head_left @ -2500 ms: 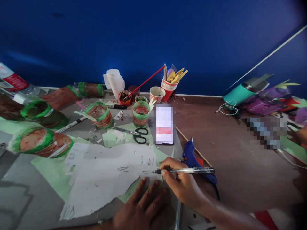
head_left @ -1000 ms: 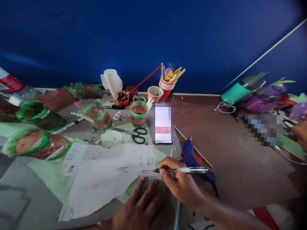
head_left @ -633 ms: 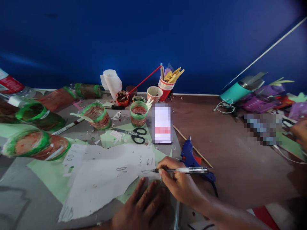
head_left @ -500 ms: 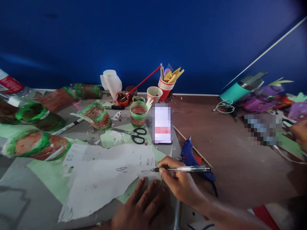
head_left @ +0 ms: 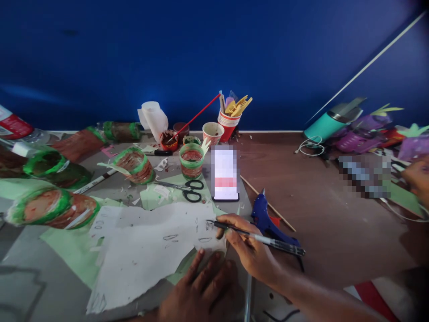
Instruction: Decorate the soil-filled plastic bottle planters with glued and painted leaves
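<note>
A black and clear pen (head_left: 264, 239) is pinched in my right hand (head_left: 250, 248), its tip at small drawn marks near the right edge of a torn white sheet (head_left: 140, 250). Several small leaf-like outlines are drawn on this paper. My left hand (head_left: 204, 290) lies with fingers stretched out at the sheet's lower right edge. Pale green paper (head_left: 67, 250) shows from under the white sheet. Just beyond the sheet lie black-handled scissors (head_left: 192, 191) and a phone (head_left: 225, 174) with a lit, blurred screen. Behind my right hand is a blue glue gun (head_left: 264, 214).
Painted green-and-brown cups (head_left: 192, 161) and painted bottle pieces (head_left: 53, 208) stand or lie to the left. Along the wall are a tissue roll (head_left: 154, 118) and stacked paper cups (head_left: 229, 125) holding tools. At right lie a turquoise bottle (head_left: 328, 123), a cable and another person's hand (head_left: 417, 176).
My right hand has moved the pen tip up from the lower outline to the marks above it, and the pen's rear end now slants downward. The left hand has stayed nearly still.
</note>
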The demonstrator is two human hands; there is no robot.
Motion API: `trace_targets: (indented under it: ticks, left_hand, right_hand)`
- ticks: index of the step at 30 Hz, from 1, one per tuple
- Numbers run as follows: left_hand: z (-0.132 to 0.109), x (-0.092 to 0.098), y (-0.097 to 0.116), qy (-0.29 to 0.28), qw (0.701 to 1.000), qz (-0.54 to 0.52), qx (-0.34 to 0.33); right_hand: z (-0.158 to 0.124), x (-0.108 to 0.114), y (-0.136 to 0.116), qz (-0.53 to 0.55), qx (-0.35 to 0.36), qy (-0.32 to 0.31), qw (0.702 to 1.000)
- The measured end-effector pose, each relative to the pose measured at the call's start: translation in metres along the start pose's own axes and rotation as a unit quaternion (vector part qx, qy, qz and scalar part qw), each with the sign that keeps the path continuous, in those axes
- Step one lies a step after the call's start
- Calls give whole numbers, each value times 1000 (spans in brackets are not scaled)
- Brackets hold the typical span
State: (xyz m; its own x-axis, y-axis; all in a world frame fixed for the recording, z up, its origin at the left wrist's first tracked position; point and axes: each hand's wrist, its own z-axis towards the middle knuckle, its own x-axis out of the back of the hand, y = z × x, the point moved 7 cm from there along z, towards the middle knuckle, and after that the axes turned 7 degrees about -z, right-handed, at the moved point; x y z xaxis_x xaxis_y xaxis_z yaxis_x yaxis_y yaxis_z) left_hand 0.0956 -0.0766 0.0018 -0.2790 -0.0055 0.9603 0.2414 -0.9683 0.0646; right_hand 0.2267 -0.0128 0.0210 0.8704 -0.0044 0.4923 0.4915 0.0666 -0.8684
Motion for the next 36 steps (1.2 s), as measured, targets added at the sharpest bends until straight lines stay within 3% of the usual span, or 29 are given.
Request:
trace_targets:
  ticks: [3,10,14,22,28,36]
  left_hand:
    - [0,1,-1,21,1000,-10,2]
    - [-3,-3,2,-17,999,22,-16]
    - [-3,-1,0,-1,1000,20,-8]
    - [-2,1,0,48,999,7,3]
    - [-2,0,-4,42,999,-4,31]
    - [-8,-14,-2,17,999,6,49]
  right_hand:
    - [0,1,1,10,-9,-2,1000]
    - [1,-3,3,71,20,9,997]
    - [4,-3,5,62,17,-1,998]
    - [4,-3,11,71,-67,-5,995]
    - [6,-3,8,47,-101,-20,994]
    - [9,0,-1,-21,-39,6,999]
